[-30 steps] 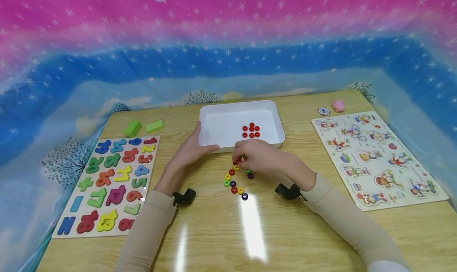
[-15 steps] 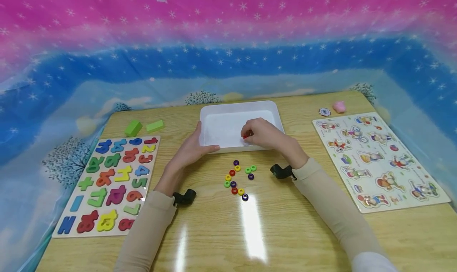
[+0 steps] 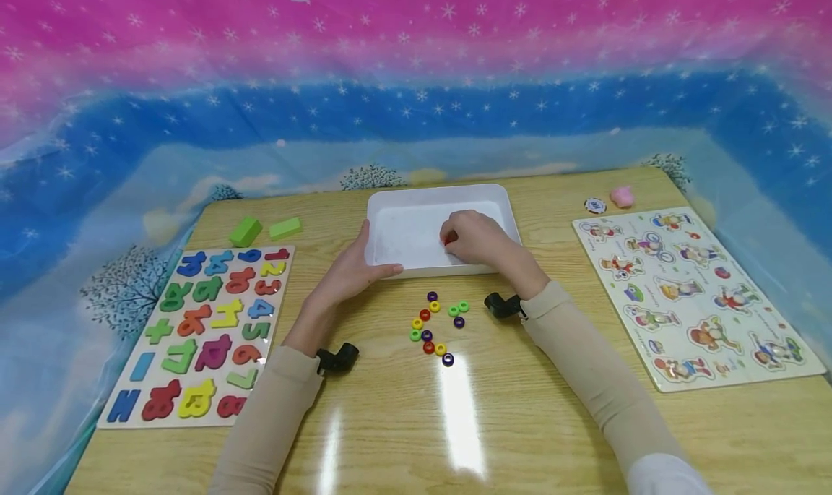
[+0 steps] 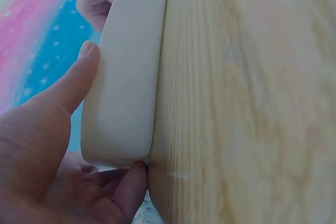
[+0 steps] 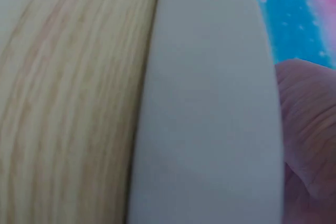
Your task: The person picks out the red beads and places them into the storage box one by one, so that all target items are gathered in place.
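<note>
A shallow white tray (image 3: pixel 406 262) stands on the table, and my left hand (image 3: pixel 347 271) grips its near left corner. In the left wrist view, the thumb (image 4: pixel 84 66) lies by the rim while the fingers (image 4: pixel 128 190) curl against the corner. My right hand (image 3: pixel 481 238) reaches over the front wall into the tray, fingertips low over its floor. Those fingers pinch a small red ring bead (image 3: pixel 450 240), mostly covered. The hand hides the part of the tray around it. The right wrist view shows mainly the tray's wall (image 5: pixel 207 108).
Loose ring beads in purple (image 3: pixel 432 293), yellow (image 3: pixel 417 328), green and red (image 3: pixel 425 311) lie before the tray. A number board (image 3: pixel 151 417) is at left, with two green blocks (image 3: pixel 245 231) behind it. At right lie a picture board (image 3: pixel 702 385), a chip (image 3: pixel 594 205) and a pink figure (image 3: pixel 622 196).
My right hand has moved from the beads on the table up into the tray, carrying a red bead. Several red beads seen in the tray earlier are now behind it. The left hand stays put.
</note>
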### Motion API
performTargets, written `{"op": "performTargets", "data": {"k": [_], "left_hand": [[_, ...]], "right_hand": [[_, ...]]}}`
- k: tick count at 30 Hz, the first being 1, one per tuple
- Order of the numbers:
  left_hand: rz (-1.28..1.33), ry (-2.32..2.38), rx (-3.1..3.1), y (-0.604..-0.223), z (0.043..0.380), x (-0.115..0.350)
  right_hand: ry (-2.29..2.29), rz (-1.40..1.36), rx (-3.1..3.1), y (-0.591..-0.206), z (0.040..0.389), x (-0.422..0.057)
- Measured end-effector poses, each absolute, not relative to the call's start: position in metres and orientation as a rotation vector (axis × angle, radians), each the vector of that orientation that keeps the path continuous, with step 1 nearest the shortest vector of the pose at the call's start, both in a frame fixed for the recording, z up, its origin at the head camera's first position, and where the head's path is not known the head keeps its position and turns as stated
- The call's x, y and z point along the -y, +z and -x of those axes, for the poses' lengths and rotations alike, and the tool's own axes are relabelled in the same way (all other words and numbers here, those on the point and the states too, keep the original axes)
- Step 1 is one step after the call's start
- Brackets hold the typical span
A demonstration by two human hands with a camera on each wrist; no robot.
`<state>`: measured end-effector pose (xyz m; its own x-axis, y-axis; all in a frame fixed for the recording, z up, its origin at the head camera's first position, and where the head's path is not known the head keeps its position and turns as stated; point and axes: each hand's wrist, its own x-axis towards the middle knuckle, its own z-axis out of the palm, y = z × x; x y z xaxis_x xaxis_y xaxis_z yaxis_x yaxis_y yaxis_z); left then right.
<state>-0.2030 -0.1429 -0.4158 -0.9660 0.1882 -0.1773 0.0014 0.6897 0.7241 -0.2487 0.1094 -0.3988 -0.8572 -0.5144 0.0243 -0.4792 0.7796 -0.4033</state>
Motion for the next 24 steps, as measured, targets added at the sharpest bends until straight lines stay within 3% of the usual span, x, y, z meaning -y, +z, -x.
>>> {"op": "performTargets", "data": {"k": [13, 24], "left_hand": [[-0.166, 1.168, -2.658, -0.417, 0.203, 0.143], [-0.211, 1.147, -2.673, -0.415, 0.202, 0.144]], "right_hand": [[-0.739, 1.158, -2.689, -0.362, 0.202, -0.109], [-0.539, 1.303, -2.571, -0.378, 0.167, -0.087]]}}
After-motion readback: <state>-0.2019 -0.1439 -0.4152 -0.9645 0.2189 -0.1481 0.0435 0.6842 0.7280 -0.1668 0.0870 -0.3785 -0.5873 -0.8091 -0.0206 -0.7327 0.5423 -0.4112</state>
